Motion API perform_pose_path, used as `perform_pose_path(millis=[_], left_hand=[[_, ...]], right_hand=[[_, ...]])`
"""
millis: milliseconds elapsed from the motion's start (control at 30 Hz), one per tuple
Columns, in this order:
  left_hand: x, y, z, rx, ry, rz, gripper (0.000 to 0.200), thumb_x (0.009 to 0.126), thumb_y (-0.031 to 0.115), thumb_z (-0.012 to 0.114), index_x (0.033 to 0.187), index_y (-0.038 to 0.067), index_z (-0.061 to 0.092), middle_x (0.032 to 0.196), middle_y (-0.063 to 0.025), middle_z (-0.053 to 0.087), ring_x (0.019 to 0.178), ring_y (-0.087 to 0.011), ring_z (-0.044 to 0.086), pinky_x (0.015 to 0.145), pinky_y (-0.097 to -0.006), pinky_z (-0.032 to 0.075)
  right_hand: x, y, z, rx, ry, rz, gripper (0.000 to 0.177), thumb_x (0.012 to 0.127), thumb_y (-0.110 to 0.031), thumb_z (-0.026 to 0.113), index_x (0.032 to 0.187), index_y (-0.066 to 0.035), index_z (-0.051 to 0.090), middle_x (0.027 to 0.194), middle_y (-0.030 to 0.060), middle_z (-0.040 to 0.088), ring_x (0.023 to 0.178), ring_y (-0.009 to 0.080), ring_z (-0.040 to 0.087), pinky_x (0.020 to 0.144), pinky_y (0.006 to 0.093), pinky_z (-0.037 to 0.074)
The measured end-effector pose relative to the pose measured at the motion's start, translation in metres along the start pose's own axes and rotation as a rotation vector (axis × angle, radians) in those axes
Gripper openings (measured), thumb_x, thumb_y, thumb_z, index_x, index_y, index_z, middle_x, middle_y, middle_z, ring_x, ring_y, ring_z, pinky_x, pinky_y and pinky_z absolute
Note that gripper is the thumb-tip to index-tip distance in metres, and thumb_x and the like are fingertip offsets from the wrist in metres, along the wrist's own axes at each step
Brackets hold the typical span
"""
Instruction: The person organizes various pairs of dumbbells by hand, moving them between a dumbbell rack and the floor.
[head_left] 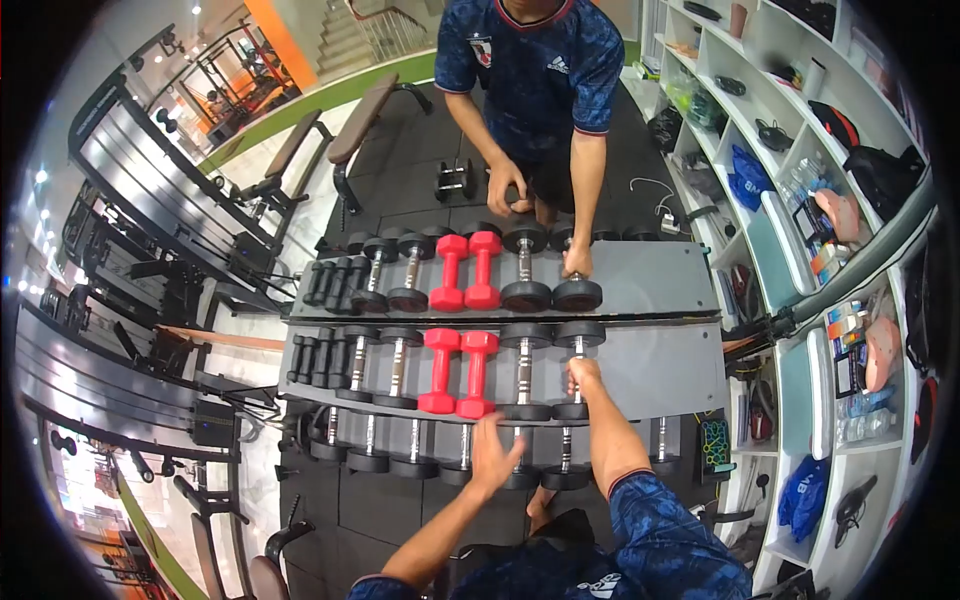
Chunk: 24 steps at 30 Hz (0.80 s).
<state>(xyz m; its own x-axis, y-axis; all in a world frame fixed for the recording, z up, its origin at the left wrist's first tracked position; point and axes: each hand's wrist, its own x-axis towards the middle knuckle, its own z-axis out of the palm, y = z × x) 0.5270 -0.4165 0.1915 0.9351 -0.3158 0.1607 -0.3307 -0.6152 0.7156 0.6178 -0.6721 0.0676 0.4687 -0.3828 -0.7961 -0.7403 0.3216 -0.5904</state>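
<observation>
The black dumbbell lies on the middle shelf, its handle wrapped by the right hand. Left of that hand sit two red dumbbells. The left hand, nearer the body, is spread open and holds nothing, over the bottom row. Beyond, another person's hand grips a top-shelf dumbbell.

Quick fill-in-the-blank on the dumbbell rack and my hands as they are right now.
1. The right hand grips the chrome handle of a dumbbell with ___ heads.
2. Two ___ dumbbells lie on the same shelf, to its left.
3. The left hand is ___, fingers spread.
Missing: black; red; open.
</observation>
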Motion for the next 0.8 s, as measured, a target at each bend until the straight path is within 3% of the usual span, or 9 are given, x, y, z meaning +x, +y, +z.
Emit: perform_pose_path(millis=[100,133,200,233,333,367,467,600,800], left_hand=[[-0.086,-0.029,-0.024,0.111,-0.039,-0.218,0.049,0.076,0.026,0.068,0.112,-0.004,0.051,0.108,-0.0204,0.055,0.104,-0.0360,0.051,0.092,-0.0420,0.041],[-0.115,-0.043,-0.030,0.128,-0.043,-0.323,0.049,0.076,0.027,0.068,0.111,-0.004,0.052,0.107,-0.0205,0.057,0.104,-0.0354,0.053,0.091,-0.0418,0.042],[-0.175,-0.080,-0.042,0.078,0.003,-0.509,0.048,0.075,0.030,0.070,0.105,-0.004,0.056,0.103,-0.0210,0.059,0.100,-0.0344,0.056,0.089,-0.0417,0.043],[-0.202,-0.095,-0.049,0.056,0.016,-0.574,0.048,0.074,0.031,0.071,0.104,-0.004,0.057,0.101,-0.0211,0.060,0.098,-0.0340,0.057,0.088,-0.0415,0.045],[-0.280,-0.137,-0.067,0.047,0.059,-0.814,0.049,0.073,0.033,0.072,0.102,-0.004,0.058,0.094,-0.0199,0.063,0.091,-0.0326,0.061,0.082,-0.0399,0.048],[-0.299,-0.145,-0.072,0.005,0.112,-0.876,0.048,0.073,0.033,0.072,0.101,-0.004,0.058,0.093,-0.0196,0.064,0.089,-0.0320,0.062,0.081,-0.0394,0.049],[-0.343,-0.152,-0.083,-0.147,0.257,-0.983,0.047,0.076,0.034,0.071,0.102,-0.004,0.058,0.095,-0.0196,0.066,0.090,-0.0293,0.064,0.082,-0.0375,0.050],[-0.363,-0.139,-0.100,-0.270,0.429,-0.960,0.046,0.078,0.032,0.070,0.105,-0.003,0.057,0.094,-0.0174,0.064,0.090,-0.0266,0.063,0.081,-0.0352,0.049],[-0.411,-0.130,-0.116,-0.305,0.640,-0.926,0.050,0.078,0.031,0.069,0.111,-0.002,0.054,0.107,-0.0184,0.059,0.098,-0.0275,0.059,0.086,-0.0363,0.047]], right_hand=[[0.029,0.018,-0.003,-0.167,0.012,-0.099,0.017,0.073,-0.016,0.069,0.072,-0.001,0.061,0.056,0.0053,0.053,0.043,0.0171,0.050,0.040,0.0360,0.044],[0.008,0.009,-0.006,-0.231,0.055,-0.045,0.028,0.068,-0.022,0.077,0.083,0.000,0.066,0.070,0.0098,0.062,0.051,0.0194,0.057,0.047,0.0373,0.048],[0.046,0.028,-0.012,-0.421,0.118,-0.197,0.045,0.067,-0.025,0.079,0.099,0.003,0.066,0.091,0.0156,0.067,0.072,0.0255,0.064,0.061,0.0395,0.053],[-0.012,0.001,-0.018,-0.608,0.044,-0.174,0.058,0.068,-0.031,0.079,0.110,0.005,0.062,0.111,0.0197,0.063,0.095,0.0318,0.064,0.078,0.0413,0.052],[-0.088,-0.018,-0.012,-0.970,0.176,-0.360,0.050,0.069,-0.044,0.075,0.091,0.001,0.069,0.094,0.0172,0.069,0.094,0.0328,0.065,0.079,0.0398,0.051],[-0.125,-0.027,-0.005,-1.030,0.179,-0.324,0.053,0.071,-0.042,0.073,0.105,-0.002,0.065,0.109,0.0172,0.064,0.107,0.0334,0.059,0.088,0.0408,0.047],[-0.148,0.013,0.016,-1.032,0.472,-0.816,0.056,0.072,-0.034,0.072,0.118,-0.006,0.057,0.126,0.0174,0.053,0.120,0.0325,0.048,0.097,0.0432,0.039],[-0.222,0.074,0.058,-0.907,0.108,-1.437,0.057,0.069,-0.023,0.071,0.120,-0.007,0.052,0.127,0.0171,0.048,0.119,0.0341,0.043,0.100,0.0457,0.034],[-0.320,0.200,0.131,-1.016,-0.559,-1.496,0.062,0.068,-0.022,0.074,0.123,-0.007,0.049,0.129,0.0168,0.046,0.120,0.0356,0.043,0.099,0.0455,0.035]])
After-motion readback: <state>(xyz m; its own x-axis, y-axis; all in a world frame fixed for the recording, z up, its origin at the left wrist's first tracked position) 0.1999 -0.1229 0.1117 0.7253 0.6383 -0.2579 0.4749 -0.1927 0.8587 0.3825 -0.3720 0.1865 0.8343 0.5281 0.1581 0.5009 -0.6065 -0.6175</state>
